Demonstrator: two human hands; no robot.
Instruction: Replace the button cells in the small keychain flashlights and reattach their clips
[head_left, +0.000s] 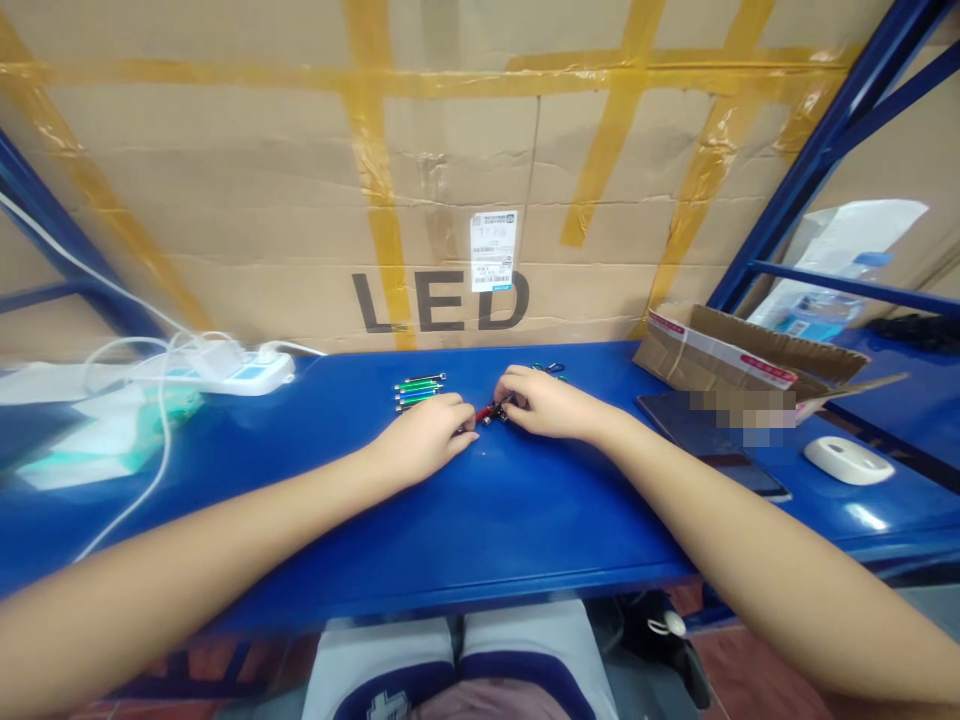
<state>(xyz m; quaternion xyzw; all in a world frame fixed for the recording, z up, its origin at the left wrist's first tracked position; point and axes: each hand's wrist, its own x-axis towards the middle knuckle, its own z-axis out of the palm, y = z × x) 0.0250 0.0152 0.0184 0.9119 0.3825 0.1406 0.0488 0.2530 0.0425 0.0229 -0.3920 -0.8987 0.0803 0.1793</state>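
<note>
My left hand (427, 437) is closed, its fingertips pinching one end of a small red tube (484, 413) just above the blue table. Facing it from the right, my right hand (553, 402) has its fingers bent together at the tube's other end. Small dark pieces with shiny ends (495, 412) show beneath those fingers; exactly what they grip is hidden. Behind my left hand lies a row of several slim green, blue and black tubes (417, 391) with silvery ends. Past my right hand rest small black and green pieces (551, 368), partly covered by it.
On the right stand an open cardboard box (720, 350), a dark flat device (697, 440) and a white mouse-shaped object (849, 460). A power strip (255, 373) with white cables and green-white packaging (112, 435) occupy the left. A large taped carton (442, 180) backs the blue table (480, 540).
</note>
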